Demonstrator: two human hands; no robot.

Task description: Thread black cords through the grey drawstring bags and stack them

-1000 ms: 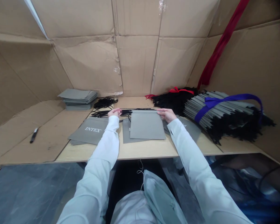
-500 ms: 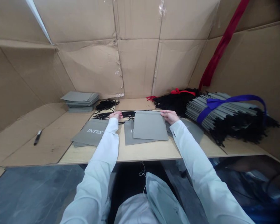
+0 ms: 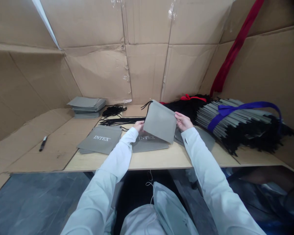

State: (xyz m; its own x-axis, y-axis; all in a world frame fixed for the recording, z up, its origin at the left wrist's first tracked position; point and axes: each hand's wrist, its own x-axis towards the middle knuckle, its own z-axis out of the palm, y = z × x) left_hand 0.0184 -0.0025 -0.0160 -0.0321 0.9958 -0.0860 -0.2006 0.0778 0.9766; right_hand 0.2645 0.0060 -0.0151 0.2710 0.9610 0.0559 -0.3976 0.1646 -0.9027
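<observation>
- Mid-bench, just back from the front edge, a grey drawstring bag (image 3: 159,121) is up off the bench (image 3: 159,160) and tilted, blank face showing, with a black cord (image 3: 147,105) curling off its top corner.
- The left hand (image 3: 138,126) pinches the bag's left edge and the right hand (image 3: 183,121) pinches its right edge, so both are closed on the fabric, with the bag spanning between them.
- Right below it lies a second grey bag (image 3: 149,144), printed side up.
- Biggest risk imo: it's held by the edges only, so one loose pinch and it slips and flops onto the bag below.
- That trailing cord could also catch on the loose black cords (image 3: 122,121) toward the back edge and make a tangle.
- The left sleeve (image 3: 122,140) sits just beside a third grey bag (image 3: 99,141), so a careless elbow could drag that one toward the front edge.
- At the right end, the bundle of grey bags tied with a blue ribbon (image 3: 235,119) could slide if bumped.
- Writing: white "INTEX" reads clearly on the second and third bags. The held bag shows no print, and I can't make out any on the stack of grey bags (image 3: 86,107) at the back left.
</observation>
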